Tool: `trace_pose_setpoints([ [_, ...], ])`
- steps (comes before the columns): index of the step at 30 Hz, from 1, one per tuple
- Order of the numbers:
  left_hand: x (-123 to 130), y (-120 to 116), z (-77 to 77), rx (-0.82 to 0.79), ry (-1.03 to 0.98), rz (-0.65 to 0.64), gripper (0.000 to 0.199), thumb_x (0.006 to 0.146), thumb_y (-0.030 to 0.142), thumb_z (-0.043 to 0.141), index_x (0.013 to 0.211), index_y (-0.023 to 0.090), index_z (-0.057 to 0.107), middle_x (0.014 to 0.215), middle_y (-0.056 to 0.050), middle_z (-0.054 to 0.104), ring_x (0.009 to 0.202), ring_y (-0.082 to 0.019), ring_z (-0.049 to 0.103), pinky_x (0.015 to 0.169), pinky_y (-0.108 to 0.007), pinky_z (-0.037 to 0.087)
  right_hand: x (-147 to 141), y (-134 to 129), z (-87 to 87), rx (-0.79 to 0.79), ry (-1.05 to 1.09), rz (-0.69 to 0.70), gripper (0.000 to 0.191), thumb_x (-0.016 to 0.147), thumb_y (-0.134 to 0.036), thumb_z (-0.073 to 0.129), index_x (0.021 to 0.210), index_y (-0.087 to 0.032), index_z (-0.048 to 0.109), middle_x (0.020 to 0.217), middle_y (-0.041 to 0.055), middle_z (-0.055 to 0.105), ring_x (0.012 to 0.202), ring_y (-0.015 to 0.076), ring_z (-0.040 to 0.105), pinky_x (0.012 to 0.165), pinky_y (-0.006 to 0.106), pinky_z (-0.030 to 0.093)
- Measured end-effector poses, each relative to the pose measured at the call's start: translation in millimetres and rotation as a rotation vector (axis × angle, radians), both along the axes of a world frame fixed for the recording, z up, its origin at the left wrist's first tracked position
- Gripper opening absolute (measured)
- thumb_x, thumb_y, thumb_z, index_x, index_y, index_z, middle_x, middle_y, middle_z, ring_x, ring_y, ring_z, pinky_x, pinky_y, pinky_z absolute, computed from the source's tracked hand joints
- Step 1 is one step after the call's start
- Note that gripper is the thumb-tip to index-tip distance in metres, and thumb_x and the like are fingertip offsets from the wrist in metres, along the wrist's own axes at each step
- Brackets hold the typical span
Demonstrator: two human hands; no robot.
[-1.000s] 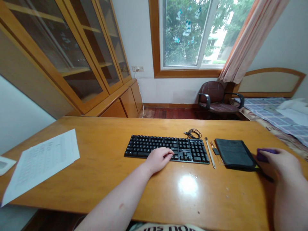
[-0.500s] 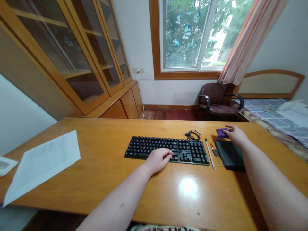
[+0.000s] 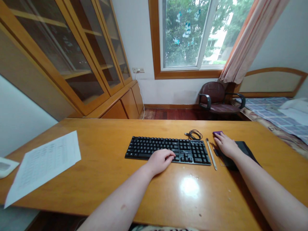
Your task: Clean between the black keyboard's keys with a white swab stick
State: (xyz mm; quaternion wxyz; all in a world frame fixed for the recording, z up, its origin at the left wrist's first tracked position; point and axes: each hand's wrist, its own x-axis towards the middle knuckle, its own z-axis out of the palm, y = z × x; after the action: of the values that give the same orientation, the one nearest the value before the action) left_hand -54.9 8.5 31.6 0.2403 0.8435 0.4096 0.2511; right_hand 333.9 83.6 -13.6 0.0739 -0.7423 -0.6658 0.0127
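My left hand (image 3: 160,160) rests on the front edge of the black keyboard (image 3: 154,146), its fingers loosely bent and apart from the thumb, with nothing in them. Stretched out flat, my right hand (image 3: 226,145) has its fingertips at a small purple pad or folded cloth (image 3: 218,132), mostly covered by the fingers. Under that hand and wrist lies a black pouch (image 3: 247,149), partly hidden. Between keyboard and pouch are a thin pale brush-like stick (image 3: 211,155) and a small black piece (image 3: 216,152), partly covered by the hand.
A coiled black USB cable (image 3: 194,134) lies behind the keyboard. Paper sheets (image 3: 45,163) and a white object (image 3: 7,166) are on the left of the wooden desk (image 3: 108,183). Beyond it stand a brown armchair (image 3: 213,99), a bed (image 3: 271,110) and a glass-door cabinet (image 3: 72,57).
My right hand has turned from a raised, pinching pose to lying flat, lower and further left. The purple item has shifted slightly left and back. My left hand stays on the keyboard.
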Motion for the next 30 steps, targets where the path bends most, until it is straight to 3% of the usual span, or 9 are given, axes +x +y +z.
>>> trace_pose_setpoints([
  [3,1,0,-0.4,-0.001,0.0,-0.007,0.02,0.087,0.024,0.047,0.094,0.023,0.066,0.097,0.0,0.068,0.091,-0.015,0.061,0.082,-0.027,0.046,9,-5,-10.6,-0.038,-0.018,-0.02,0.054,0.091,-0.046,0.021,0.138,-0.025,0.037,0.145,0.0088,0.033,0.133,0.0279,0.029,0.102,0.055,0.029],
  [7,-1,0,-1.4,0.004,-0.008,0.016,0.02,0.087,0.024,0.047,0.094,0.023,0.066,0.096,0.0,0.068,0.09,-0.014,0.061,0.082,-0.026,0.046,46,0,-15.2,-0.031,-0.008,-0.038,0.054,0.092,-0.045,0.019,0.138,-0.024,0.038,0.146,0.0077,0.032,0.133,0.0264,0.028,0.103,0.054,0.028],
  [13,-3,2,-1.3,-0.008,-0.005,0.048,0.02,0.087,0.025,0.047,0.094,0.023,0.066,0.095,0.0,0.068,0.09,-0.015,0.061,0.081,-0.026,0.047,87,9,-4.0,-0.021,-0.023,-0.028,0.051,0.089,-0.041,0.031,0.133,-0.018,0.044,0.143,0.0125,0.037,0.131,0.0303,0.032,0.102,0.057,0.027],
  [16,-2,2,-0.9,-0.014,-0.008,0.043,0.02,0.087,0.025,0.047,0.094,0.023,0.066,0.095,0.0,0.068,0.09,-0.015,0.061,0.082,-0.026,0.047,67,4,9.3,0.081,-0.038,-0.04,0.053,0.088,-0.038,0.034,0.131,-0.01,0.045,0.141,0.0176,0.037,0.131,0.0323,0.031,0.104,0.054,0.025],
  [18,-2,2,-0.8,-0.014,-0.014,0.035,0.02,0.087,0.025,0.047,0.094,0.023,0.066,0.096,0.0,0.068,0.091,-0.015,0.061,0.082,-0.026,0.047,35,-6,13.6,0.153,0.046,0.021,0.053,0.09,-0.035,0.028,0.132,-0.006,0.043,0.142,0.0174,0.036,0.132,0.0272,0.031,0.108,0.044,0.026],
  [21,-3,2,-0.9,-0.011,-0.02,0.037,0.02,0.087,0.025,0.047,0.094,0.023,0.066,0.096,0.0,0.068,0.091,-0.015,0.061,0.082,-0.026,0.047,-19,-29,5.9,0.124,0.185,0.136,0.053,0.09,-0.036,0.026,0.133,-0.01,0.042,0.142,0.0126,0.037,0.132,0.0207,0.032,0.109,0.033,0.027],
  [24,-3,2,-1.0,-0.01,-0.023,0.05,0.02,0.087,0.025,0.047,0.093,0.023,0.066,0.095,0.0,0.068,0.09,-0.015,0.061,0.081,-0.026,0.047,-52,-49,-11.0,0.016,0.151,0.135,0.056,0.091,-0.039,0.023,0.138,-0.012,0.035,0.145,0.0125,0.032,0.134,0.0224,0.027,0.109,0.04,0.025],
  [27,-3,2,-0.7,-0.012,-0.023,0.043,0.02,0.087,0.025,0.046,0.094,0.023,0.065,0.095,0.0,0.068,0.09,-0.015,0.061,0.082,-0.026,0.046,-52,-54,-21.2,-0.042,0.051,0.084,0.057,0.092,-0.042,0.02,0.139,-0.014,0.033,0.147,0.0122,0.026,0.136,0.025,0.023,0.108,0.05,0.021],
  [30,-3,2,-0.3,-0.009,-0.02,0.036,0.021,0.087,0.025,0.046,0.094,0.023,0.065,0.096,0.0,0.068,0.09,-0.015,0.061,0.082,-0.026,0.046,-32,-46,-21.1,-0.061,-0.012,0.022,0.057,0.092,-0.043,0.018,0.138,-0.013,0.035,0.148,0.0128,0.025,0.136,0.0258,0.02,0.107,0.053,0.02],
])
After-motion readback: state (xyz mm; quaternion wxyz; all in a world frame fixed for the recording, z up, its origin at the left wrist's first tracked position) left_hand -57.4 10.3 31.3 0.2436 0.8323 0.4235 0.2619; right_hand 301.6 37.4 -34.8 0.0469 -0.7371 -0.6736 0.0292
